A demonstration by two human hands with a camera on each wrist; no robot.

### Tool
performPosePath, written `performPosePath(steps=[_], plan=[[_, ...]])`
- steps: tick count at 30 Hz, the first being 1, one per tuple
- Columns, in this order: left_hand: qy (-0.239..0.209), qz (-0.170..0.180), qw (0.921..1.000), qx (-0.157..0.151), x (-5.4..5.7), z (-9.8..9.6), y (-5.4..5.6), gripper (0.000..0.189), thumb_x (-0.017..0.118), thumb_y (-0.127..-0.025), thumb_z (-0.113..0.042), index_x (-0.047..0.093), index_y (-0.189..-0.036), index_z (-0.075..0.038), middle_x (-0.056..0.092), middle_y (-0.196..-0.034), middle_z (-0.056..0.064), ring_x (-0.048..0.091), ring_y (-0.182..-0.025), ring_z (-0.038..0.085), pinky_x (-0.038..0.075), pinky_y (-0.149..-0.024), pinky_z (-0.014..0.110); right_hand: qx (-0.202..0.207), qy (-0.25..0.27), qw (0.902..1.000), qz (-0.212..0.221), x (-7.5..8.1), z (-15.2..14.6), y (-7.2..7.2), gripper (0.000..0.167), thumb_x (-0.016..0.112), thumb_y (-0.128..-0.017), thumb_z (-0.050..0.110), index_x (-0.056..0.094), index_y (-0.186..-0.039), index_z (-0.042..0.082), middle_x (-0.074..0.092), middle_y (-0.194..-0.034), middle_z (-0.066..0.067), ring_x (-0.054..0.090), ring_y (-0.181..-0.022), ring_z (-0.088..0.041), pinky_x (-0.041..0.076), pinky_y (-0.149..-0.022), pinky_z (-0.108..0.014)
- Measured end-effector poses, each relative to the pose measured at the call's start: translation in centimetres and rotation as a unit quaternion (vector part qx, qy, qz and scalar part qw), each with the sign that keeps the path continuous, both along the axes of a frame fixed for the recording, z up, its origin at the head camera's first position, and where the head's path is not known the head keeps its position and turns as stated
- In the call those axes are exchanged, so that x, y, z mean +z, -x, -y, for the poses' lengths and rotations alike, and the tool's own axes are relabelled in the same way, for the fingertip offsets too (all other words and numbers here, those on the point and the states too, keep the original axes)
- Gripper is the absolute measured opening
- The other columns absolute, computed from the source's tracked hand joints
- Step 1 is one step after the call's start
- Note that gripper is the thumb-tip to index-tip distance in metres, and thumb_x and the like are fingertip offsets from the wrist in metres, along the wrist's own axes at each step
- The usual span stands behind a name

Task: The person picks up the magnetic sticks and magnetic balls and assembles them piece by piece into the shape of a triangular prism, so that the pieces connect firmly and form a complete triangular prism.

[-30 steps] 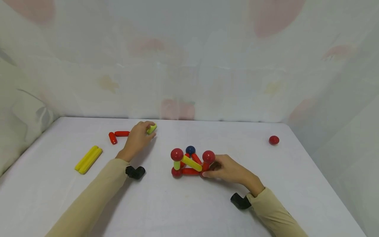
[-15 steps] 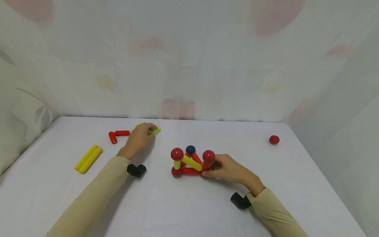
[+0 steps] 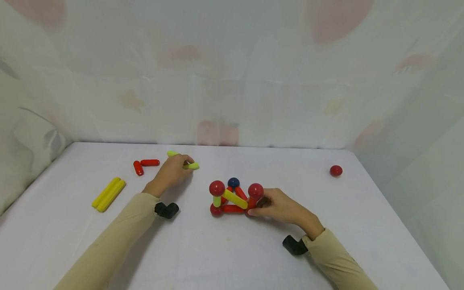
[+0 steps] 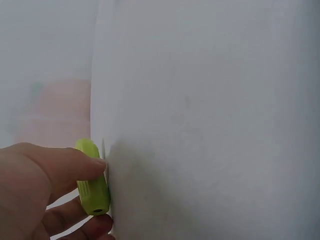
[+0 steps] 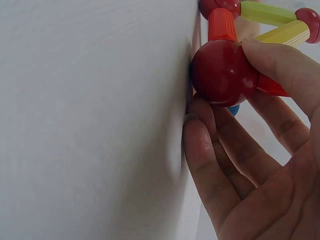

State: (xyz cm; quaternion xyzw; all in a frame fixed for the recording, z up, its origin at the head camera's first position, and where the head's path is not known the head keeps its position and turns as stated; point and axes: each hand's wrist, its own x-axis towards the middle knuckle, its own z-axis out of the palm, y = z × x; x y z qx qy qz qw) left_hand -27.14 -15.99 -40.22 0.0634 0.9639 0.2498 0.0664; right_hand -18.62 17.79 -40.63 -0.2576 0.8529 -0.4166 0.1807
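Observation:
My left hand [image 3: 172, 170] pinches a yellow-green rod [image 3: 193, 166] near the table's back; the left wrist view shows the thumb and fingers on its ribbed side. Past that hand's far side pokes the end of another yellow-green rod [image 3: 172, 153]. At the middle stands a frame of balls and rods: red rods [image 3: 233, 209] along the base, a blue ball [image 3: 233, 183] at the rear, a yellow rod [image 3: 235, 199] slanting between, and two raised red balls [image 3: 217, 188]. My right hand [image 3: 283, 206] holds the frame's lower right red ball [image 5: 224, 73] between thumb and fingers.
Two yellow rods [image 3: 108, 194] lie side by side at the left. Two short red rods [image 3: 150, 162] lie beyond them, left of my left hand. A lone red ball [image 3: 336, 170] sits at the far right. A cloth wall [image 3: 275, 112] rises behind the table.
My left hand has drawn the yellow-green rod slightly toward the right and nearer, uncovering the other rod's end behind it. The right hand and the frame have stayed put.

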Motion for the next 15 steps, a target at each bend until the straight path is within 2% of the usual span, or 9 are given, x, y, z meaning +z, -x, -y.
performPosePath(steps=[5, 15], plan=[[-0.021, -0.005, 0.9997, -0.004, 0.2, -0.2, -0.4, 0.036, 0.063, -0.095, -0.014, 0.06, -0.13, -0.005, 0.062, -0.123, 0.019, 0.056, -0.11, 0.033, 0.049, -0.099, 0.049, -0.001, 0.002, 1.0, -0.001, -0.1, 0.0, 0.1, 0.026, 0.077, -0.087, 0.027, 0.069, -0.11, 0.016, 0.071, -0.098, 0.004, 0.065, -0.088, -0.014, 0.054, -0.079, -0.024], [-0.066, -0.07, 0.9947, -0.034, 1.2, -1.2, -2.1, 0.032, 0.069, -0.092, -0.015, 0.065, -0.122, -0.006, 0.069, -0.114, 0.015, 0.061, -0.096, 0.029, 0.055, -0.083, 0.039, -0.003, 0.001, 1.0, 0.003, -0.1, 0.0, 0.0, 0.026, 0.077, -0.087, 0.026, 0.069, -0.109, 0.015, 0.071, -0.097, 0.004, 0.065, -0.088, -0.014, 0.053, -0.078, -0.024]])
